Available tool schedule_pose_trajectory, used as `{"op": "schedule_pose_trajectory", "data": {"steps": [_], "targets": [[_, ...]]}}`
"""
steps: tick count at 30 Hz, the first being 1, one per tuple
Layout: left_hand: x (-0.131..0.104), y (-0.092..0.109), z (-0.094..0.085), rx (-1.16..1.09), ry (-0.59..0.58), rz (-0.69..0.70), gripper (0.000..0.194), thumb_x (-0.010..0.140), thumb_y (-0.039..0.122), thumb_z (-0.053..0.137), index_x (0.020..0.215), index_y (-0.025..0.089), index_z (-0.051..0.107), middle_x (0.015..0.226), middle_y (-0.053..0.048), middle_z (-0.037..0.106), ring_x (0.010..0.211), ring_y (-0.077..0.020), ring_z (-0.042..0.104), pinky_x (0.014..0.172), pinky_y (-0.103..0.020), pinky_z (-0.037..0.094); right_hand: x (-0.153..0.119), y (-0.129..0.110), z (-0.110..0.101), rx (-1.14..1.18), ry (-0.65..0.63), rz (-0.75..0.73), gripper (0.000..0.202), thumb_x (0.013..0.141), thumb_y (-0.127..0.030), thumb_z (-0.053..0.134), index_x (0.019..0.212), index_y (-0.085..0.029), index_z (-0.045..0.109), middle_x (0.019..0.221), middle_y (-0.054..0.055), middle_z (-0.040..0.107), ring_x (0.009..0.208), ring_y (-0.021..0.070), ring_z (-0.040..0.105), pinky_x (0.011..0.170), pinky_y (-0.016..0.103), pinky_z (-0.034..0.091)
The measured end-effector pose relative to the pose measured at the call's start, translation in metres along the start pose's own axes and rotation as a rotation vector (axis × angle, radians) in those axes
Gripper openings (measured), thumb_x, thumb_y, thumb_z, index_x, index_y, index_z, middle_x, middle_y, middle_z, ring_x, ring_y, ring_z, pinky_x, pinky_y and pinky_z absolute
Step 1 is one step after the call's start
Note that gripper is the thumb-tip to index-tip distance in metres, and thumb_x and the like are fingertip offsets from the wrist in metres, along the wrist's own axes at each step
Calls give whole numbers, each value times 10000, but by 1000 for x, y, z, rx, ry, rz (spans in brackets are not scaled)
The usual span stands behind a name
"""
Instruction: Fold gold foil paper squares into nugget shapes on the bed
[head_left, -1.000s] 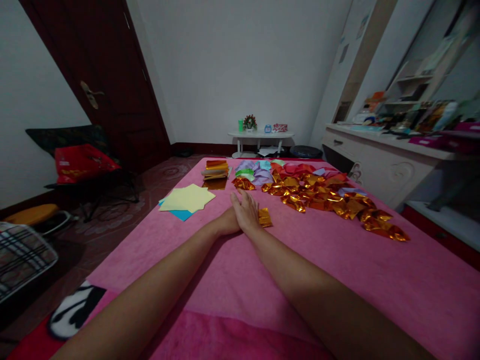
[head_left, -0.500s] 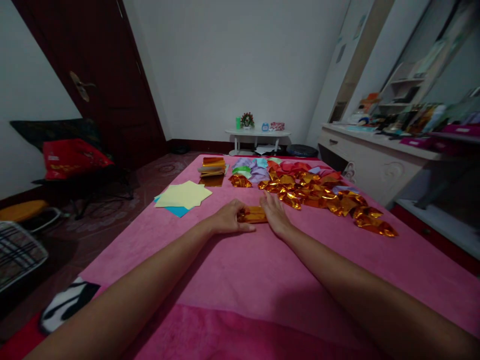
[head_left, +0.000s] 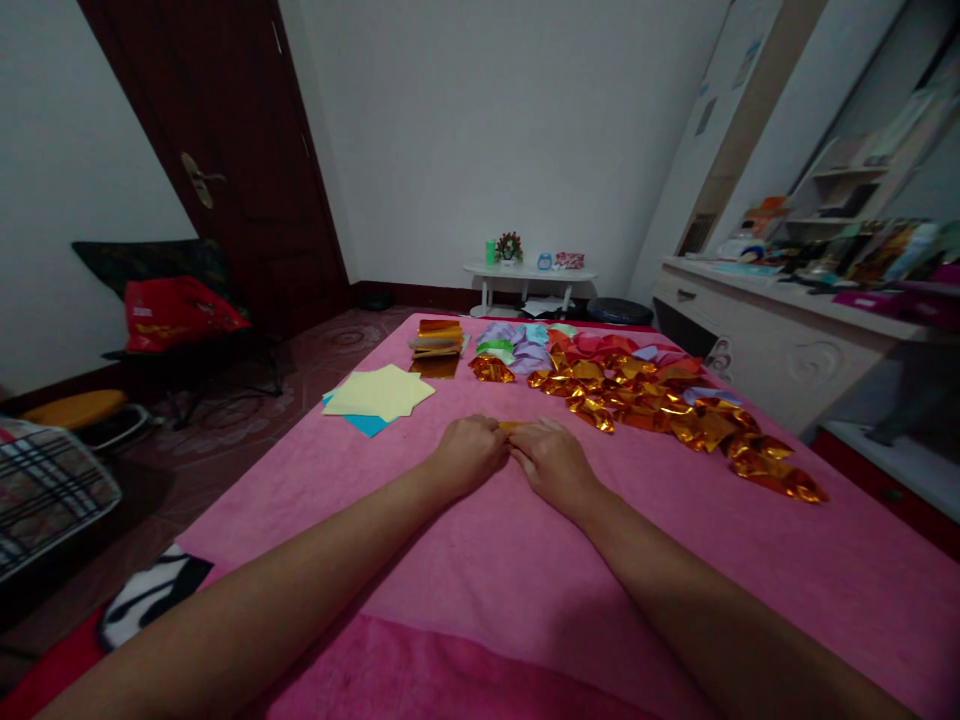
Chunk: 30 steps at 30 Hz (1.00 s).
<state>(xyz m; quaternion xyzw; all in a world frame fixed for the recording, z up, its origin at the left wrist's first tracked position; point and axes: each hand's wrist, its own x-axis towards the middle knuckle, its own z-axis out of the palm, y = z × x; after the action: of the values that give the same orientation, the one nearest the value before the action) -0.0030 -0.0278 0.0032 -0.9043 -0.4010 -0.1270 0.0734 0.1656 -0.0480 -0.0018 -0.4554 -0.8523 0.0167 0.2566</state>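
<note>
Close together on the pink cloth (head_left: 450,540), my left hand (head_left: 471,455) and my right hand (head_left: 553,460) pinch a small piece of gold foil paper (head_left: 511,427). Most of that paper is hidden by the fingers. Beyond my right hand lie many folded gold foil pieces (head_left: 645,390). Pale yellow sheets (head_left: 379,392) rest over a blue sheet (head_left: 367,424) to the left of my left hand. Farther back stands a stack of gold foil sheets (head_left: 439,340).
Folded purple pieces (head_left: 529,357) and red pieces (head_left: 600,345) lie near the cloth's far edge. A white dresser (head_left: 772,320) flanks the right side. On the left is a chair with a red bag (head_left: 180,312). A small white table (head_left: 525,271) stands by the wall.
Both hands have closed in on the gold paper, which now shows far less between them. My right hand has gone from flat fingers to a pinch. The view has shifted slightly left.
</note>
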Motion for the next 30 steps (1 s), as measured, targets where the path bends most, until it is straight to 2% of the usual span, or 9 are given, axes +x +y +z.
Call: {"op": "schedule_pose_trajectory", "data": {"steps": [3,8,13,15,18,21,24,26,30], "targets": [[2,1,2,41,-33,51,212,837,221,500,847,128,690,801,-122,685,756,-230,630,703,-321,467,1,-1,0,-75,-44,44,258,863,-157,483,930,-241,718,960,67,726,916,229,637,854,352,447],[1,1,0,48,-51,52,258,849,196,464,880,113,706,806,-142,705,734,-237,651,696,-322,472,-1,12,-6,-164,-87,134,264,850,-190,526,986,-286,731,944,68,736,850,241,661,737,318,470],[-3,2,-2,-23,-11,10,274,850,194,463,893,97,716,777,-157,707,717,-248,662,693,-336,482,-6,21,-10,-208,-36,132,234,845,-182,545,928,-268,746,837,70,743,774,234,663,866,372,451],[-5,0,0,-128,47,-6,252,838,180,488,929,129,717,803,-136,717,742,-236,665,713,-328,486,-8,23,-10,-195,28,108,234,842,-167,541,916,-262,742,844,54,742,770,221,660,912,386,432],[-9,-11,6,-371,215,-51,237,802,149,545,962,199,713,866,-79,729,774,-199,666,746,-305,489,-9,24,-10,-82,200,92,227,824,-145,538,898,-241,730,875,40,729,820,208,647,859,355,462],[-9,-23,11,-666,421,-125,214,737,62,550,804,184,713,891,-61,731,813,-188,670,771,-307,501,-8,23,-9,128,342,33,201,808,-153,558,894,-244,716,946,34,711,909,204,629,842,347,479],[-5,-28,9,-908,570,-200,211,675,9,524,607,163,651,904,-63,725,881,-186,660,832,-332,498,-6,20,-8,261,330,-69,149,810,-192,591,873,-255,710,938,35,703,910,211,624,839,377,485],[-3,-28,6,-985,629,-245,203,657,14,519,574,161,631,976,-69,708,958,-189,635,894,-359,475,-5,16,-8,274,294,-107,150,827,-196,573,864,-253,706,893,38,696,880,206,623,822,374,489],[1,-29,7,-1072,672,-307,164,650,59,527,576,157,636,1143,-69,633,1055,-191,579,916,-350,454,-5,9,-9,290,342,-15,186,858,-224,516,913,-241,693,933,58,667,894,204,612,831,359,487]]}}
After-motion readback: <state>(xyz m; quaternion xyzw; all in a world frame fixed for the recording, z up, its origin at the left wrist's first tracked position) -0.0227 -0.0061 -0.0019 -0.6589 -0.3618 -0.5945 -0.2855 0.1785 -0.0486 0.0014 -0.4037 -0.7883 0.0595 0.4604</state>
